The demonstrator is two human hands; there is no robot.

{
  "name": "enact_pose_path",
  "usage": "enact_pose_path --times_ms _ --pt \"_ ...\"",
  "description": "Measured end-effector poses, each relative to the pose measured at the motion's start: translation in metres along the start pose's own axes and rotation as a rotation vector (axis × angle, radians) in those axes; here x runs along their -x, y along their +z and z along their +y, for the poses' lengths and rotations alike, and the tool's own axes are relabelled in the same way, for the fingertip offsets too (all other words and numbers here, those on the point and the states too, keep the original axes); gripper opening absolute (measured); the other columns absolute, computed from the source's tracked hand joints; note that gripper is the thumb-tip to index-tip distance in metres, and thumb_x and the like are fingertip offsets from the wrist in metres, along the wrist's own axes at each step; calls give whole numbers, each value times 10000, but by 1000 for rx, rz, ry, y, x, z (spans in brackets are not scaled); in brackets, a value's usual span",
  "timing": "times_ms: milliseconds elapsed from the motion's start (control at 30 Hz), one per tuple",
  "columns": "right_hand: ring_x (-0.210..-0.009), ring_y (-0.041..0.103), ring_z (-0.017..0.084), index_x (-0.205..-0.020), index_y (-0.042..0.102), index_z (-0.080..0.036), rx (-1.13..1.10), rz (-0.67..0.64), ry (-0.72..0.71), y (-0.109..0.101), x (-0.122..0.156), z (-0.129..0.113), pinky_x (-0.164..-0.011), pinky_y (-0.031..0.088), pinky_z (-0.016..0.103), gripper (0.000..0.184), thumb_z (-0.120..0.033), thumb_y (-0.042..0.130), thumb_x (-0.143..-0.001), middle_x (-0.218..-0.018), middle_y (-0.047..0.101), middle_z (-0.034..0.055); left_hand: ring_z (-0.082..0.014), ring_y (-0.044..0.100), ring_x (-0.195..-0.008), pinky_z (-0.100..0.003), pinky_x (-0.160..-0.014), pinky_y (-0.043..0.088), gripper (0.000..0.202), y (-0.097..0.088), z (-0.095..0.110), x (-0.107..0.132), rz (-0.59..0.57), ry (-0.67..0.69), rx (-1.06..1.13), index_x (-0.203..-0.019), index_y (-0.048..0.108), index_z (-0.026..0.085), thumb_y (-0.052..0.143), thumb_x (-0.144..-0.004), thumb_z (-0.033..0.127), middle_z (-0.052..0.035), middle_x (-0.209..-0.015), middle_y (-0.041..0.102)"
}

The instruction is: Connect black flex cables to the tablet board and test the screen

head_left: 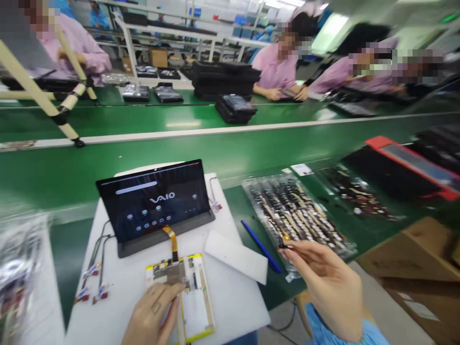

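two hands at work: your left fingers [171, 290] lie pressed on the circuit board [187, 292], seemingly to steady it, its orange ribbon cable [172, 241] running to the vaio tablet [154, 201]; your right fingers [298, 250] pinch a small connector [282, 243] above the plastic parts tray [298, 215].

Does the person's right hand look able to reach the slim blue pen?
Probably yes: the right hand sits just beside the slim blue pen with nothing between them, though its fingers are pinching a small dark part.
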State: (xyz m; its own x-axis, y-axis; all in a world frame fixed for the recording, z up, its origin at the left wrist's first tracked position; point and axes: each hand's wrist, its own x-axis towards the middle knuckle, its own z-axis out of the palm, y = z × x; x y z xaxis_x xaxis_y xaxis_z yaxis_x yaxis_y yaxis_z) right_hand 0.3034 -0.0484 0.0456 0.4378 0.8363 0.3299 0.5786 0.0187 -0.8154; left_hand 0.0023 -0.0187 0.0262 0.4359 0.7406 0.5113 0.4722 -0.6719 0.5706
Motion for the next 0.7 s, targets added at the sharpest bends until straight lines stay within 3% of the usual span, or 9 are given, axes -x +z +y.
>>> enact_pose_path --times_ms 100,200,267,333,467,700 --pt "-657 638 201 -938 649 -217 -128 -120 35 29 33 -3 -677 583 299 242 -421 663 -810 -824 659 46 -138 646 -609 -227 -586 544 253 -1 5 -6 7 -10 -67 -1029 577 213 375 -904 126 -15 -713 673" --pt "-714 646 198 -923 667 -230 -116 -298 -78 59 62 -3 -702 572 266 133 -331 618 -852 -843 663 26 -148 621 -608 -254 -567 530 280 4 5 -3 -55 -37 -69 -1067 572 195 373 -895 99 -30 -715 659" --pt "-731 643 187 -875 673 -231 -140 -353 -172 75 72 -8 -697 564 241 100 -286 589 -869 -841 661 18 -155 608 -627 -270 -576 522 266 8 4 1 -89 -45 -72 -1047 574 181 373 -894 96 -38 -726 649" --pt "-709 634 171 -826 660 -224 -196 -392 -174 87 74 -16 -652 554 217 123 -277 566 -885 -801 653 15 -160 597 -655 -282 -601 521 247 11 2 4 -111 -50 -80 -1021 574 170 373 -896 97 -43 -741 639" --pt "-683 618 142 -825 630 -224 -231 -431 -118 98 67 -28 -613 529 182 128 -270 541 -905 -767 639 -4 -179 590 -738 -312 -649 516 261 16 -1 7 -184 -64 -79 -1060 567 168 371 -897 114 -64 -803 624" --pt "-711 618 141 -861 628 -223 -229 -460 -100 99 65 -24 -636 527 195 104 -253 539 -905 -803 643 -2 -188 578 -778 -327 -674 506 251 17 -3 9 -250 -52 -65 -1069 556 171 404 -878 115 -74 -858 608"
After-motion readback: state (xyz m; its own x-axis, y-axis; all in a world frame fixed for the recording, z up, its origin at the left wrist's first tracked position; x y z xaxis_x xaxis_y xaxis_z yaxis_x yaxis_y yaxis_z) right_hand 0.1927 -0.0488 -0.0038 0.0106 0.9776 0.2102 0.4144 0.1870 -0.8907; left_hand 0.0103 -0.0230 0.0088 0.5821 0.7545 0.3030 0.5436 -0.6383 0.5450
